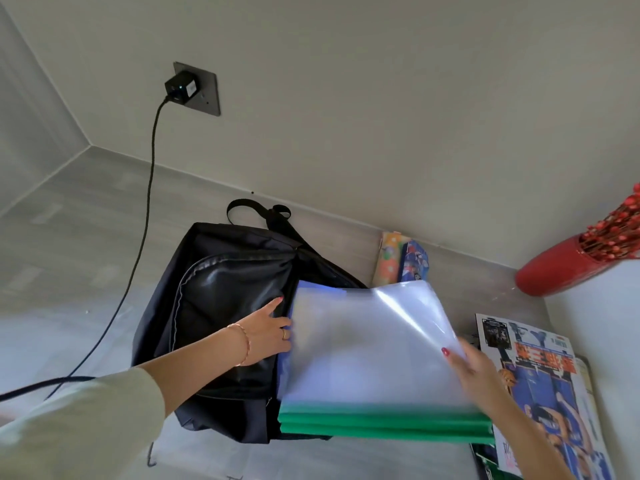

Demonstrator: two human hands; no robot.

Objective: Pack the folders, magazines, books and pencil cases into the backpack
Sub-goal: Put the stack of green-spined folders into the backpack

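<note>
A black backpack (pixel 221 306) lies flat on the grey surface, its top handle toward the wall. A stack of clear folders with green spines (pixel 374 355) sits partly inside its open right side. My left hand (pixel 266 330) rests on the backpack's front panel, with its fingers at the folders' left edge. My right hand (pixel 474 372) grips the folders' right edge, thumb on top. To the right lies a basketball magazine (pixel 540 379) on top of other books. Two colourful pencil cases (pixel 401 258) lean by the wall behind the folders.
A black charger (pixel 181 87) is plugged into a wall socket, and its cable (pixel 138 244) runs down left of the backpack. A red vase with red berry twigs (pixel 568 268) stands at the right by the wall. The wall borders the back.
</note>
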